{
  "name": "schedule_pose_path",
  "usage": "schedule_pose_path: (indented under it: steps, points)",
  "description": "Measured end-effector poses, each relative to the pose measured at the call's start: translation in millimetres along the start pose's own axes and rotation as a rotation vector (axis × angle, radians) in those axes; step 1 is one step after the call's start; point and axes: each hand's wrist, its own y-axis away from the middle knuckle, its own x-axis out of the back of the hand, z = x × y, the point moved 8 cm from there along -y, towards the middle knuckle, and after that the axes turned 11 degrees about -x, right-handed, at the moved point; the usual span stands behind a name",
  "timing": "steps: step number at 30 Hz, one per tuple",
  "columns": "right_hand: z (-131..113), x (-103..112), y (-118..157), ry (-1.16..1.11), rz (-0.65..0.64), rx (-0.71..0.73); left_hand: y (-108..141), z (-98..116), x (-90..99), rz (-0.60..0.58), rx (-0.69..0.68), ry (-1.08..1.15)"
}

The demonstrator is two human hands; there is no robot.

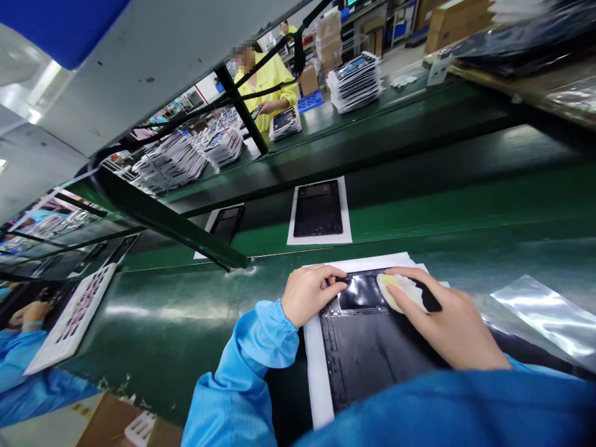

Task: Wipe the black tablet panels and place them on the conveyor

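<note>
Blue sleeves (242, 379) lowest in frame, hiding the near end of a dark panel (372, 347) on a white sheet (316, 366) atop the green bench (186, 316). Left hand (310, 293) curled, fingertips pressed together on the panel's upper left corner; nothing gripped. Right hand (447, 323) flat, fingers spread apart, pressing a pale yellow cloth (401, 290) onto the shiny upper strip of the panel. Cloth half hidden under the fingers. Panel's right edge covered by the right hand and sleeve; lower edge cut off by the sleeve.

Clear plastic bag (544, 313) just beside on the right, partly out of frame. Further back on the green belt (442, 211), a second dark panel (319, 208) on its own white sheet, and a third (226, 225) partly blocked by a slanting green bar (167, 223). Beyond the bar, stacks of trays (356, 81) and a person in yellow (267, 84), hands at another stack, small and hard to make out. Far left, another person's hand (30, 312) in a blue sleeve beside a white tray (74, 316); contents too blurred to tell.
</note>
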Motion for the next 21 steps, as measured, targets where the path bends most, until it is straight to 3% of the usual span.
schedule_pose_path:
  steps: [6,21]
  points:
    - [2,1,4,0.020,0.049,0.084,1,4,1.7,0.046,-0.027,-0.004]
    - [16,-5,2,0.028,0.018,-0.014,3,8,0.0,0.027,-0.047,-0.157]
